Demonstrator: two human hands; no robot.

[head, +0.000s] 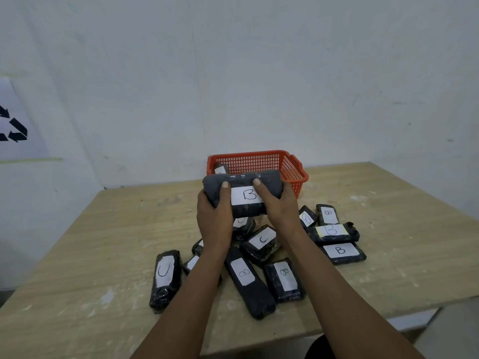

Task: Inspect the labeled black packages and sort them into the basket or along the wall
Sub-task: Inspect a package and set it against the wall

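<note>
Gripping one black package [242,194] at each end, the left hand [213,216] and right hand [278,203] hold it above the desk [103,242], its long axis running left to right and its "B" label facing the camera. The red basket [293,164] lies directly behind it, away from the person, with one package already inside. Either hand appears about equally near the basket.

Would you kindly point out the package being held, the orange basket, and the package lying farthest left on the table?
Held package [245,196]: head view, on its white B label.
Orange basket [294,174]: head view, on its right mesh wall.
Leftmost package [164,270]: head view, on its white label.
</note>
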